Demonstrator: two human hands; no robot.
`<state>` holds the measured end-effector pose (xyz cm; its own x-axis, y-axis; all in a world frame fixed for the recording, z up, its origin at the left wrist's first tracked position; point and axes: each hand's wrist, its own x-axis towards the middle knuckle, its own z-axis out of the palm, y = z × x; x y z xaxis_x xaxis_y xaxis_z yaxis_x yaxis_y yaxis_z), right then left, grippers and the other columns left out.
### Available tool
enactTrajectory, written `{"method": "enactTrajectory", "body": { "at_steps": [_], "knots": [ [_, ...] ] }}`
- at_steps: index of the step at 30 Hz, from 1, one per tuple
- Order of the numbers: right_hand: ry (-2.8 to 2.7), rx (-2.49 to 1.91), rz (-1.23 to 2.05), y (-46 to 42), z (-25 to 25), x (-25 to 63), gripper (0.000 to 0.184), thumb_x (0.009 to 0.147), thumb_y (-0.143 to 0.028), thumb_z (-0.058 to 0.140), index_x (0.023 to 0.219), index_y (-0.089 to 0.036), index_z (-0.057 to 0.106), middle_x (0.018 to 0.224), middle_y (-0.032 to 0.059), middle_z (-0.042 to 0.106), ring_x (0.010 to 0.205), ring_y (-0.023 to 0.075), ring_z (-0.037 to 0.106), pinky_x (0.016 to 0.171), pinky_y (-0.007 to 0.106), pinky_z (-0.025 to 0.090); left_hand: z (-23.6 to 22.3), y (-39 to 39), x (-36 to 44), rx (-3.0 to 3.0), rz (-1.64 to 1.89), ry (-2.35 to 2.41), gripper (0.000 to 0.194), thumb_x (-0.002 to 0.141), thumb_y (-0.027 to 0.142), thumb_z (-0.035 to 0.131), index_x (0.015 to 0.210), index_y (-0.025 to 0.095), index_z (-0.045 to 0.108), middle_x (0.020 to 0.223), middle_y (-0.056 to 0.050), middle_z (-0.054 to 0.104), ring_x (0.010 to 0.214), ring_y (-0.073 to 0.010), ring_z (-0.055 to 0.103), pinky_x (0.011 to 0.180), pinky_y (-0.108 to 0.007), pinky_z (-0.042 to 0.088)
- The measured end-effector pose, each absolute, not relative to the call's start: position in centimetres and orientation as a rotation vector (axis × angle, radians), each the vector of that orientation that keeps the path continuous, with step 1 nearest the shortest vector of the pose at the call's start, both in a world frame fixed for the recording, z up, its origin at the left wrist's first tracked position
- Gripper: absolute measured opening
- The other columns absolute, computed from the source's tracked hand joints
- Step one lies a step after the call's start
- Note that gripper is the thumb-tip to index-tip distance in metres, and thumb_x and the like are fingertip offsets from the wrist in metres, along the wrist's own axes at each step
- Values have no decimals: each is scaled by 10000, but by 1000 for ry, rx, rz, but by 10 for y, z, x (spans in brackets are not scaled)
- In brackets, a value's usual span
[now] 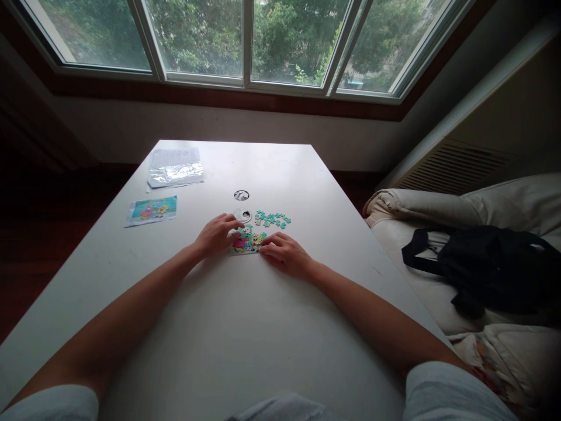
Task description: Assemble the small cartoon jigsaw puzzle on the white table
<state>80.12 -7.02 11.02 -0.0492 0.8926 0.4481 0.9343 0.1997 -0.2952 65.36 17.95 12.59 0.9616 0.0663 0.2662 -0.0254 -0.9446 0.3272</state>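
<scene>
A small, partly assembled cartoon jigsaw puzzle (248, 241) lies in the middle of the white table (245, 327). My left hand (217, 234) rests on its left edge, fingers curled down onto the pieces. My right hand (284, 252) lies against its right edge, fingers bent and pressing on the puzzle. Just beyond, a scatter of several loose teal puzzle pieces (272, 219) lies on the table. I cannot make out whether either hand pinches a single piece.
A picture card (151, 210) and a clear plastic bag on papers (175, 168) lie at the far left. Two round cable holes (241, 195) sit behind the puzzle. A black bag (491, 269) lies on pale cushions to the right. Windows span the back wall.
</scene>
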Motion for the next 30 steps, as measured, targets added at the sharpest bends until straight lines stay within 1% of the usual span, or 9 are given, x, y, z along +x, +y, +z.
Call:
{"method": "enactTrajectory", "body": {
  "at_steps": [1, 3, 6, 10, 15, 18, 23, 26, 30],
  "knots": [
    [-1944, -1695, -103, -70, 110, 801, 166, 987, -253, 577, 1109, -251, 689, 1129, 86, 694, 1027, 210, 600, 930, 388, 521, 125, 175, 656, 2805, 391, 32, 261, 948, 332, 568, 1157, 267, 709, 1120, -60, 680, 1010, -231, 581, 863, -353, 467],
    [-1943, -1698, -108, -69, 111, 800, 170, 982, -250, 584, 1116, -253, 689, 1121, 86, 691, 1028, 211, 597, 931, 390, 521, 125, 167, 661, 2847, 389, 42, 268, 939, 379, 601, 1156, 269, 714, 1102, -66, 677, 1003, -242, 577, 873, -369, 461],
    [-1945, -1703, -109, -69, 111, 800, 177, 973, -248, 596, 1125, -253, 688, 1117, 87, 688, 1029, 214, 594, 928, 392, 523, 125, 161, 664, 2888, 405, 43, 224, 944, 401, 606, 1057, 254, 730, 1038, -69, 670, 970, -244, 571, 859, -374, 455],
    [-1944, -1704, -105, -69, 112, 800, 176, 971, -245, 596, 1120, -246, 688, 1114, 88, 688, 1013, 214, 593, 919, 393, 527, 126, 160, 661, 2932, 438, -21, 228, 988, 375, 547, 950, 223, 713, 995, -78, 664, 941, -233, 561, 844, -367, 439],
    [-1870, -1664, -49, -70, 117, 799, 160, 974, -254, 595, 1101, -242, 692, 1088, 88, 699, 1006, 212, 607, 909, 384, 536, 126, 158, 657, 2887, 526, -29, 309, 1035, 361, 451, 903, 210, 686, 948, -82, 672, 916, -217, 576, 821, -348, 424],
    [-1761, -1638, -11, -67, 120, 798, 143, 983, -266, 589, 1069, -246, 701, 1068, 85, 709, 1017, 215, 621, 917, 394, 535, 126, 155, 656, 2701, 553, 86, 296, 1037, 366, 431, 912, 213, 651, 910, -56, 681, 831, -188, 599, 748, -307, 433],
    [-1592, -1594, 66, -59, 128, 801, 148, 992, -291, 582, 994, -241, 721, 1019, 77, 725, 968, 210, 652, 909, 404, 530, 129, 148, 654, 2281, 408, 256, 251, 1043, 387, 365, 982, 228, 550, 764, 25, 698, 585, -115, 594, 642, -237, 448],
    [-1516, -1591, 141, -54, 135, 804, 150, 984, -313, 599, 978, -241, 730, 1001, 71, 731, 950, 206, 660, 868, 385, 543, 130, 147, 653, 2198, 393, 279, 259, 1035, 411, 373, 972, 227, 543, 680, 45, 671, 540, -105, 572, 618, -220, 439],
    [-1464, -1591, 227, -44, 139, 807, 160, 970, -333, 614, 983, -241, 745, 988, 64, 734, 934, 195, 655, 774, 334, 549, 129, 148, 654, 2272, 438, 285, 278, 1012, 419, 422, 934, 215, 593, 593, 59, 580, 531, -100, 488, 592, -215, 379]
  ]
}}
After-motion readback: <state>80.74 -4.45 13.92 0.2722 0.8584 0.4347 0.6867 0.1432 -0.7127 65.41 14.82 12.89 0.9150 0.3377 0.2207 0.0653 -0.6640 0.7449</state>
